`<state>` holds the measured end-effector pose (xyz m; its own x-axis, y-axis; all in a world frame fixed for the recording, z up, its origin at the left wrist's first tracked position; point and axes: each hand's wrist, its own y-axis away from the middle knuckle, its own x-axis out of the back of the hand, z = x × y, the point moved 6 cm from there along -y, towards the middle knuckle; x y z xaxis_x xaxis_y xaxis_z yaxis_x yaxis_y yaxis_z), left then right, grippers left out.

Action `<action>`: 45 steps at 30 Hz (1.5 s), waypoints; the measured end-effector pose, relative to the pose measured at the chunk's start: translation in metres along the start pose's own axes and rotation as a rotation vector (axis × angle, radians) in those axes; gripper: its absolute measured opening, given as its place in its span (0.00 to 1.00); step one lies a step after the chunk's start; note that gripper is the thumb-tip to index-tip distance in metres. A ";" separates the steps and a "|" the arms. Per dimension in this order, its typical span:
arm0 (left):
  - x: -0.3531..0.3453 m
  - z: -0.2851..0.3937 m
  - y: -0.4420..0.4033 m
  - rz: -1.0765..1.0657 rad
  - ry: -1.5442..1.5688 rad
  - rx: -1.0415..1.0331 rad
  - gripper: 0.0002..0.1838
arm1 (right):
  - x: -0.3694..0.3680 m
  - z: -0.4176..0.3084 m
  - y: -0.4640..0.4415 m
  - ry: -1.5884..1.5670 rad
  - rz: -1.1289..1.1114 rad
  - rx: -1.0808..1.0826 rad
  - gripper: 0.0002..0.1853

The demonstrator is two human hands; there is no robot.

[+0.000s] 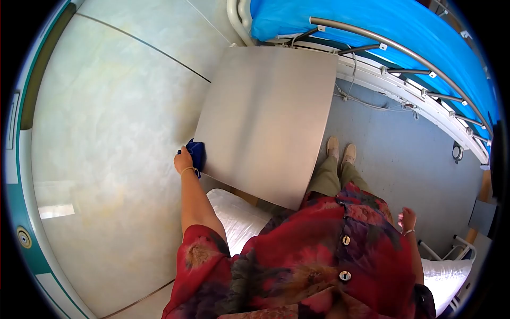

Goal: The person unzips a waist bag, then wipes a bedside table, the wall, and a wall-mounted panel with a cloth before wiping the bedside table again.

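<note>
My left hand is closed on a dark blue cloth. The cloth lies against the left edge of a smooth beige bedside cabinet top, near its front left corner, beside the pale wall. Out to the right of my body hangs my right hand, away from the cabinet. Its fingers are curled in and nothing shows in them.
A bed with a blue cover and a curved metal side rail stands beyond the cabinet. Cords hang under the bed frame above the grey floor. White pillows lie behind the cabinet's near edge and at lower right.
</note>
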<state>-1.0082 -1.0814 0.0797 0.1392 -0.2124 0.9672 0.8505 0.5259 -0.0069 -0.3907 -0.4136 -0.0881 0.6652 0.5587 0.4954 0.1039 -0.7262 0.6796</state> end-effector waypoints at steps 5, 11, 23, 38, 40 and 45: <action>0.027 0.039 0.068 0.269 0.021 -0.170 0.25 | -0.096 -0.206 0.051 0.468 0.058 1.011 0.11; 0.025 0.086 0.171 0.209 0.203 -0.712 0.18 | -0.268 -0.373 0.200 0.448 -0.111 1.672 0.11; 0.017 0.176 0.250 0.015 0.218 -1.055 0.20 | -0.343 -0.375 0.250 0.644 0.020 1.645 0.21; -0.056 0.284 -0.025 0.297 -0.112 -0.644 0.20 | -0.346 -0.380 0.251 0.683 0.015 1.606 0.22; -0.072 0.302 -0.044 0.337 -0.201 -0.737 0.19 | -0.347 -0.380 0.251 0.696 0.022 1.609 0.22; -0.054 0.359 0.023 0.249 0.090 -1.071 0.16 | -0.346 -0.381 0.252 0.683 0.013 1.615 0.24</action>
<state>-1.1782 -0.7615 0.1181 0.3667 -0.2822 0.8865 0.7866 -0.4149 -0.4574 -0.8762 -0.6371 0.1179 0.3134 0.2960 0.9023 0.9491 -0.1300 -0.2870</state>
